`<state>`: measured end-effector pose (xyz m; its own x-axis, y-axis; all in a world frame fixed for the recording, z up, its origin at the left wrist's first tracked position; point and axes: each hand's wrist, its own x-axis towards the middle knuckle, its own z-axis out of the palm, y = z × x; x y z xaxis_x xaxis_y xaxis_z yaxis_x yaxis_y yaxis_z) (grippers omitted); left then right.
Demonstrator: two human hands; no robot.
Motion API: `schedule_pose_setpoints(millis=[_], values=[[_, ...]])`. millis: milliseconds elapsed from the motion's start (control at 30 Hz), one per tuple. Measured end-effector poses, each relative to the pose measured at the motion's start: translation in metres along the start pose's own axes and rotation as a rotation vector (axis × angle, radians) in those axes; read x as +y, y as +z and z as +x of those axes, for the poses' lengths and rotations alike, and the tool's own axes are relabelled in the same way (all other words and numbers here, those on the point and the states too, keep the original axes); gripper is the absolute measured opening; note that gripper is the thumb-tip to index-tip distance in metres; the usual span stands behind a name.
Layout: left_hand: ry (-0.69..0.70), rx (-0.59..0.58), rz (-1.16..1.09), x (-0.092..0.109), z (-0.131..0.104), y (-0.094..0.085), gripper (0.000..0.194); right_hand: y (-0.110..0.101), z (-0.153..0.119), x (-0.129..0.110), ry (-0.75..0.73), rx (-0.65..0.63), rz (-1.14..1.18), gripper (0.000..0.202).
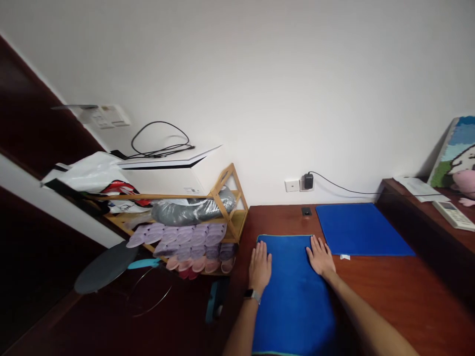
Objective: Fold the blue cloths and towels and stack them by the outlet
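A blue cloth (293, 291) with a thin green edge lies spread flat on the reddish-brown wooden desk (404, 296). My left hand (260, 267) rests flat on its far left corner, fingers stretched out; a watch is on that wrist. On the far right corner my right hand (321, 257) lies palm down, its fingers extended and slightly apart. Neither hand grips anything. Beyond the right hand, a second blue cloth (361, 230) is laid flat toward the wall, with a small white tag at its near edge.
Left of the desk stands a wooden shoe rack (237, 225) with several slippers, a white box (166, 180) and a black cable on top. A round grey stool (106, 269) is at lower left. A raised shelf at right bears a remote control (454, 215). A black plug (308, 181) sits in the wall socket.
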<state>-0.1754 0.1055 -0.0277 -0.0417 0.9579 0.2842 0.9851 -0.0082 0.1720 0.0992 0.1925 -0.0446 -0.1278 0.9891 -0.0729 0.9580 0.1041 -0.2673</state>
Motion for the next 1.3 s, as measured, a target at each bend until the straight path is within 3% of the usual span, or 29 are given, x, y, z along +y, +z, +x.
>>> schedule_pose_setpoints(millis=[100,200,300,367,500,700,800,967,1033,1100,1300], values=[[0.091,-0.007,-0.062,0.05,-0.048,-0.005,0.061,-0.009,-0.011,0.003,-0.023,0.008,0.083,0.07],[0.132,-0.047,-0.112,0.088,-0.085,-0.005,0.061,-0.006,-0.047,0.007,-0.107,0.119,0.14,0.07],[0.152,-0.114,-0.134,0.107,-0.099,-0.002,0.06,0.01,-0.099,0.009,-0.154,0.2,0.119,0.069],[0.175,-0.153,-0.128,0.109,-0.099,-0.001,0.062,0.021,-0.127,0.008,-0.141,0.167,0.084,0.068],[0.189,-0.176,-0.088,0.09,-0.099,-0.003,0.062,0.027,-0.15,0.004,-0.116,0.064,0.038,0.068],[-0.055,-0.107,0.069,0.011,-0.127,-0.014,0.062,0.021,-0.147,0.002,-0.12,0.071,0.038,0.068],[-0.095,-0.06,0.122,-0.021,-0.145,-0.019,0.059,0.018,-0.147,0.001,-0.114,0.071,0.024,0.068],[-0.071,0.025,0.139,-0.038,-0.177,-0.022,0.056,0.015,-0.163,0.002,-0.146,0.129,0.071,0.066],[-0.09,0.088,0.129,-0.028,-0.187,-0.024,0.055,0.021,-0.177,0.004,-0.173,0.2,0.1,0.066],[-0.084,0.12,0.1,-0.002,-0.191,-0.027,0.055,0.031,-0.193,0.006,-0.189,0.258,0.116,0.066],[0.24,-0.106,-0.133,0.127,-0.163,-0.035,0.053,0.058,-0.219,0.01,-0.176,0.225,0.063,0.066]])
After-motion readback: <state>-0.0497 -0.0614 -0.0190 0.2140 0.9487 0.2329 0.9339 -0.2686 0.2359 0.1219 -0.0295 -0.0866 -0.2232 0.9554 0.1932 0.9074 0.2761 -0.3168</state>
